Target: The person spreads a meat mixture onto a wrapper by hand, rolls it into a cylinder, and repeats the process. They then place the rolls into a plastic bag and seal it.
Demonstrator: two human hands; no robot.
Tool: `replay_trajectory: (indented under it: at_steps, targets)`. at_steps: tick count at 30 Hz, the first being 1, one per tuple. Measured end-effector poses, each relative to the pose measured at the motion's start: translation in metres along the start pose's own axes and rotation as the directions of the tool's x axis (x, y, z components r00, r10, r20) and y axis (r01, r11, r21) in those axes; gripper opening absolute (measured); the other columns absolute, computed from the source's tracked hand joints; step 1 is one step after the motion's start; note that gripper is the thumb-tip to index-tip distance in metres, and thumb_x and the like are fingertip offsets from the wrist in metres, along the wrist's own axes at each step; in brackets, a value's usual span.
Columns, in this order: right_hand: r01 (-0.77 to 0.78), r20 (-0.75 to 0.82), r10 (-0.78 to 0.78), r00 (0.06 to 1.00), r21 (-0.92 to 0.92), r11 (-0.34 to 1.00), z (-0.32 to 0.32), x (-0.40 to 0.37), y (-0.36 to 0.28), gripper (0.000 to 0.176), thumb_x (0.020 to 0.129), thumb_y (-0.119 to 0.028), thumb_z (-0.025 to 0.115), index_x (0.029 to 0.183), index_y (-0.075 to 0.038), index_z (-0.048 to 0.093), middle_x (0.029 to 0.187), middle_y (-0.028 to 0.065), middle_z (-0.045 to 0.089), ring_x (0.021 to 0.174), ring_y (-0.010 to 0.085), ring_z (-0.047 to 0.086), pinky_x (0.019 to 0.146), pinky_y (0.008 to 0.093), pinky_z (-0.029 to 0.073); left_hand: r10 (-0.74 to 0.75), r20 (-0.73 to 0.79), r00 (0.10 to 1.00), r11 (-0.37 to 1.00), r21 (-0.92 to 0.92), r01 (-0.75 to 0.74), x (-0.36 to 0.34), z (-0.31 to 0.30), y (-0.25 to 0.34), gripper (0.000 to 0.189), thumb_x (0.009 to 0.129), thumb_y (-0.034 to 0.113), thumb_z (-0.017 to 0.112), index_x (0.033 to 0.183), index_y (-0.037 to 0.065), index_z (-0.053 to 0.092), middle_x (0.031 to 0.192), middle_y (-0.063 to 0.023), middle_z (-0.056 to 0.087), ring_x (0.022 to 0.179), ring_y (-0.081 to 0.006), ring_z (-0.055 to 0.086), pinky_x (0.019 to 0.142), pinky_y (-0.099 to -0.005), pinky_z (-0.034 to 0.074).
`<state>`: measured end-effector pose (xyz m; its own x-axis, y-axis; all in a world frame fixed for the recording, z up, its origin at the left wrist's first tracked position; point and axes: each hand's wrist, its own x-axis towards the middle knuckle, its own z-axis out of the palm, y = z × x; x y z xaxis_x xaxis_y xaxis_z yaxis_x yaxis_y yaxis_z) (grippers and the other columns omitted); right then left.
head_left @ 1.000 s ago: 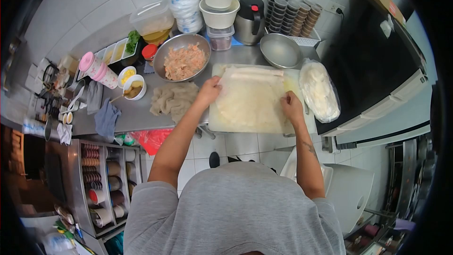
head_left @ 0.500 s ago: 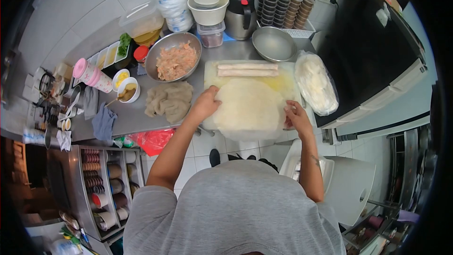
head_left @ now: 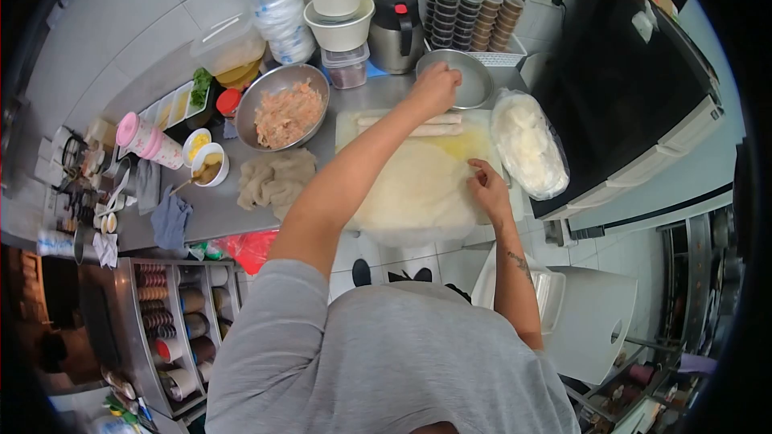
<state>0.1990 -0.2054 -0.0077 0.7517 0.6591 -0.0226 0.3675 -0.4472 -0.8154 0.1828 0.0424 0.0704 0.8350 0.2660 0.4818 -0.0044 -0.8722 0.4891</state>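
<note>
A thin, round, pale wrapper sheet (head_left: pixel 418 185) lies on the cutting board (head_left: pixel 492 124), its near edge hanging past the board. My left hand (head_left: pixel 437 90) reaches over it to the shallow metal bowl (head_left: pixel 476 84), bent down over the bowl's near left part; its fingertips are hidden. Beside the sheet's upper right edge is my right hand (head_left: pixel 487 189), fingers loosely bent and apart, with nothing visible in them. Two pale rolls (head_left: pixel 438 124) lie along the board's far side, partly covered by my left forearm.
Left of the board are a metal bowl of orange-pink shredded filling (head_left: pixel 288 112) and a crumpled beige cloth (head_left: pixel 277 178). A plastic bag of white sheets (head_left: pixel 528 145) lies to the right. Behind stand a steel jug (head_left: pixel 395 30), stacked tubs (head_left: pixel 339 26) and lidded sauce cups (head_left: pixel 470 20).
My left hand has left the sheet's left edge and moved up and right to the metal bowl. My right hand has shifted slightly up along the sheet's right side.
</note>
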Motion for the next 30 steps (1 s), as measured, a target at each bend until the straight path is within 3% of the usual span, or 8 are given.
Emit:
replay_trajectory:
  at_steps: [7, 10, 13, 16, 19, 23, 27, 30]
  targets:
    - [-0.133, 0.069, 0.113, 0.991, 0.497, 0.857, -0.01, -0.003, 0.006, 0.039, 0.082, -0.002, 0.057, 0.121, 0.0, 0.058, 0.073, -0.0025, 0.051, 0.06, 0.0054, 0.049, 0.052, 0.0211, 0.04, -0.143, 0.514, 0.846, 0.979, 0.2, 0.043, 0.046, 0.045, -0.021, 0.022, 0.079, 0.009, 0.058, 0.098, 0.012, 0.069, 0.105, -0.0202, 0.062, 0.106, -0.0375, 0.059, 0.093, -0.0446, 0.048]
    - [-0.097, 0.07, 0.071, 0.995, 0.487, 0.868, -0.009, -0.005, 0.007, 0.04, 0.084, -0.001, 0.054, 0.124, 0.001, 0.054, 0.076, -0.0009, 0.052, 0.054, 0.0065, 0.048, 0.046, 0.0208, 0.038, -0.103, 0.51, 0.854, 0.984, 0.178, 0.012, 0.046, 0.055, -0.034, 0.02, 0.081, 0.01, 0.057, 0.098, 0.008, 0.067, 0.103, -0.0198, 0.063, 0.101, -0.0384, 0.06, 0.088, -0.0456, 0.049]
    - [-0.081, 0.047, 0.067, 0.997, 0.475, 0.876, -0.005, -0.002, 0.012, 0.041, 0.083, -0.001, 0.056, 0.123, 0.002, 0.055, 0.074, -0.002, 0.051, 0.054, 0.0058, 0.047, 0.047, 0.0204, 0.038, -0.168, 0.215, 0.962, 0.986, 0.054, 0.16, 0.057, 0.06, -0.047, 0.016, 0.079, 0.005, 0.06, 0.094, 0.006, 0.063, 0.098, -0.0139, 0.064, 0.085, -0.0296, 0.064, 0.074, -0.0378, 0.051]
    - [-0.028, -0.003, 0.031, 1.0, 0.363, 0.932, 0.0, 0.001, 0.015, 0.04, 0.081, 0.0, 0.058, 0.121, 0.0, 0.057, 0.07, -0.0042, 0.049, 0.056, 0.0049, 0.045, 0.051, 0.0194, 0.038, -0.486, 0.27, 0.831, 0.428, -0.755, 0.496, 0.037, 0.021, -0.034, 0.01, 0.082, 0.001, 0.06, 0.091, 0.003, 0.059, 0.085, -0.0091, 0.063, 0.075, -0.0215, 0.062, 0.067, -0.0314, 0.05]
    - [0.054, -0.088, -0.043, 0.995, 0.131, 0.99, 0.001, 0.0, 0.007, 0.039, 0.077, -0.004, 0.062, 0.116, -0.004, 0.063, 0.071, -0.0017, 0.054, 0.061, 0.0074, 0.049, 0.059, 0.0233, 0.044, -0.381, 0.331, 0.863, 0.189, -0.886, 0.423, -0.007, -0.019, -0.024, 0.007, 0.085, -0.001, 0.059, 0.09, 0.002, 0.056, 0.079, -0.0044, 0.058, 0.07, -0.0148, 0.057, 0.062, -0.0278, 0.048]
    - [0.069, -0.135, -0.049, 0.99, 0.151, 0.986, 0.004, -0.001, 0.011, 0.038, 0.077, -0.005, 0.062, 0.115, -0.006, 0.064, 0.07, -0.0002, 0.055, 0.06, 0.0098, 0.05, 0.061, 0.0244, 0.045, -0.411, 0.407, 0.816, 0.447, -0.69, 0.569, -0.097, -0.046, -0.022, 0.004, 0.088, 0.001, 0.059, 0.09, 0.003, 0.057, 0.081, -0.0026, 0.057, 0.069, -0.0118, 0.054, 0.062, -0.0271, 0.046]
    - [0.043, -0.143, -0.02, 0.989, 0.16, 0.986, 0.005, 0.001, 0.014, 0.037, 0.077, -0.004, 0.06, 0.114, -0.005, 0.065, 0.068, 0.0007, 0.056, 0.059, 0.0096, 0.049, 0.059, 0.024, 0.044, -0.372, -0.011, 0.928, 0.926, -0.065, 0.371, -0.208, -0.03, -0.021, 0.006, 0.079, -0.003, 0.055, 0.085, -0.001, 0.054, 0.085, -0.0184, 0.057, 0.082, -0.0364, 0.058, 0.074, -0.0452, 0.047]
    - [0.048, -0.139, -0.025, 0.99, 0.165, 0.985, 0.006, 0.002, 0.016, 0.035, 0.078, -0.004, 0.059, 0.113, -0.005, 0.065, 0.068, 0.0014, 0.056, 0.059, 0.0091, 0.049, 0.058, 0.0238, 0.044, -0.536, 0.039, 0.844, 0.841, 0.12, 0.528, -0.224, -0.05, -0.006, 0.011, 0.077, -0.005, 0.052, 0.088, -0.001, 0.053, 0.093, -0.0213, 0.056, 0.092, -0.0431, 0.055, 0.079, -0.0495, 0.045]
